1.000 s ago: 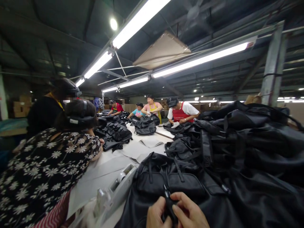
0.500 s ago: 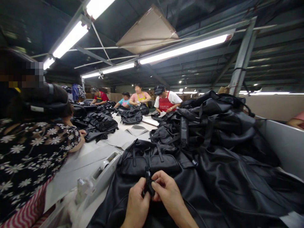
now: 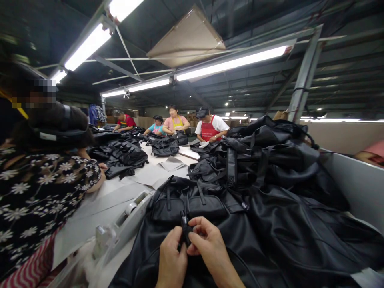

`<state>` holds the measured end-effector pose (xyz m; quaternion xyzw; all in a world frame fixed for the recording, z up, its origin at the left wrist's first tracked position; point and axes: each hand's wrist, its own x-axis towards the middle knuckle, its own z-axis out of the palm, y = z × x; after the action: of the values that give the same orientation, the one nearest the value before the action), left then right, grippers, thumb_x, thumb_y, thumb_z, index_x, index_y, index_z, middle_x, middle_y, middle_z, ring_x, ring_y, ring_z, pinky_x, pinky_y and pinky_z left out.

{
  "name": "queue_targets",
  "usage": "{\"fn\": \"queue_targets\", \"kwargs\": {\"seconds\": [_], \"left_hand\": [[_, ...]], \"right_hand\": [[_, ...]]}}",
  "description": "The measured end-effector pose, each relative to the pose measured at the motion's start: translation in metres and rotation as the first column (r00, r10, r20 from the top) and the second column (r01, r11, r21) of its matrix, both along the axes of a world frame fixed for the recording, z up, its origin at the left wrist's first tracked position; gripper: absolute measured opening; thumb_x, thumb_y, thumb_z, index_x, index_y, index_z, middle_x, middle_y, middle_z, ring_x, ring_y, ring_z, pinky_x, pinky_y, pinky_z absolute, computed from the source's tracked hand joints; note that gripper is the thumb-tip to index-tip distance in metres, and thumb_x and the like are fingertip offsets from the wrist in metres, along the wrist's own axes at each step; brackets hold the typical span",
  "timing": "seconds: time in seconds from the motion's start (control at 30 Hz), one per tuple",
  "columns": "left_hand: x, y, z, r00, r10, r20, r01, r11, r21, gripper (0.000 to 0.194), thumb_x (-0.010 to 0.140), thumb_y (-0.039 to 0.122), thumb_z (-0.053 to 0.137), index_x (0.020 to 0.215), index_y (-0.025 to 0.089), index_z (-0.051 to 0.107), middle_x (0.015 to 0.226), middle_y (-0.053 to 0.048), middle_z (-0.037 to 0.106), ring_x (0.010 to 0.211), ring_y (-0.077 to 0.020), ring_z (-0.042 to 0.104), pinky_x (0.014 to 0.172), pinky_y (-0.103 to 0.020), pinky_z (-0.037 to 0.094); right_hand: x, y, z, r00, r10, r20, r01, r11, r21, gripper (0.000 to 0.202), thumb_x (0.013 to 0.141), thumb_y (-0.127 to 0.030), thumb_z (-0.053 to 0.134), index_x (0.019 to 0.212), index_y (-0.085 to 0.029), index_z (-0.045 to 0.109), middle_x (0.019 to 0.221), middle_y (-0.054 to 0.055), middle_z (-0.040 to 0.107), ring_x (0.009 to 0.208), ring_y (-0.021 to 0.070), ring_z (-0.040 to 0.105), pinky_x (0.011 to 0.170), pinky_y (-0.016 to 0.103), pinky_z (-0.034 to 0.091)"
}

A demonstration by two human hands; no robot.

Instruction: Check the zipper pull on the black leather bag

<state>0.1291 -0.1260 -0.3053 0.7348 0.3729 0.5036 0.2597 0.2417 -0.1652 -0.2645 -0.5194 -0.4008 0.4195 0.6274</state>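
Between my two hands a small black plastic buckle (image 3: pixel 184 218) points up and away from me, with dark strap at its lower end. My left hand (image 3: pixel 173 254) is closed on the strap end from the left. From the right, my right hand (image 3: pixel 207 240) pinches the same piece between thumb and fingers. Beneath them lies a black leather-look backpack (image 3: pixel 168 209) with two front pockets and hanging straps. The fingertips partly cover the strap, so how it runs through the buckle is hidden.
More black bags are heaped in a pile (image 3: pixel 279 160) at the right. On my left, a person in a flowered top (image 3: pixel 45 180) sits close by a white machine part (image 3: pixel 120 224). Several people work across the table (image 3: pixel 141 176). A pale panel (image 3: pixel 345 172) edges the right side.
The buckle has tilted slightly left and shows more above my fingers. Both hands have shifted a little left and keep their hold. The view has moved slightly.
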Motion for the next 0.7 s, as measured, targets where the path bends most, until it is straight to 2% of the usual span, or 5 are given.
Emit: {"fn": "queue_targets", "kwargs": {"seconds": [0.2, 0.4, 0.6, 0.7], "left_hand": [[-0.002, 0.001, -0.001, 0.998, -0.064, 0.000, 0.064, 0.996, 0.058, 0.022, 0.071, 0.008, 0.041, 0.075, 0.021, 0.059, 0.071, -0.001, 0.063, 0.066, -0.0181, 0.062, 0.063, -0.024, 0.046], [-0.003, 0.001, 0.002, 0.997, -0.080, 0.011, 0.079, 0.996, 0.047, 0.019, 0.071, 0.009, 0.041, 0.070, 0.021, 0.055, 0.066, 0.000, 0.060, 0.060, -0.0163, 0.057, 0.057, -0.023, 0.041], [-0.003, 0.000, 0.001, 0.993, -0.117, 0.016, 0.118, 0.993, -0.030, 0.017, 0.075, 0.013, 0.041, 0.072, 0.021, 0.056, 0.068, -0.001, 0.061, 0.064, -0.0176, 0.059, 0.061, -0.024, 0.042], [-0.004, 0.001, -0.001, 0.992, -0.119, 0.034, 0.120, 0.992, -0.040, 0.015, 0.074, 0.013, 0.043, 0.070, 0.021, 0.055, 0.067, 0.000, 0.061, 0.063, -0.0170, 0.058, 0.060, -0.024, 0.042]], "right_hand": [[0.004, -0.007, 0.008, 0.984, 0.076, -0.159, -0.082, 0.996, -0.036, 0.038, 0.058, -0.030, 0.074, 0.092, -0.017, 0.063, 0.061, -0.008, 0.055, 0.045, 0.0104, 0.059, 0.051, 0.028, 0.057], [0.003, -0.007, 0.012, 0.998, 0.030, -0.053, -0.032, 0.998, -0.047, 0.038, 0.059, -0.040, 0.076, 0.083, -0.016, 0.060, 0.062, -0.007, 0.058, 0.044, 0.0112, 0.061, 0.048, 0.025, 0.054], [0.009, -0.005, 0.007, 0.994, 0.111, -0.012, -0.111, 0.994, 0.005, 0.039, 0.064, -0.040, 0.076, 0.090, -0.017, 0.059, 0.062, -0.009, 0.056, 0.045, 0.0104, 0.061, 0.049, 0.024, 0.054], [0.009, -0.004, 0.004, 0.993, 0.118, 0.009, -0.119, 0.993, 0.022, 0.035, 0.065, -0.040, 0.076, 0.086, -0.017, 0.059, 0.060, -0.009, 0.056, 0.044, 0.0101, 0.061, 0.048, 0.023, 0.053]]}}
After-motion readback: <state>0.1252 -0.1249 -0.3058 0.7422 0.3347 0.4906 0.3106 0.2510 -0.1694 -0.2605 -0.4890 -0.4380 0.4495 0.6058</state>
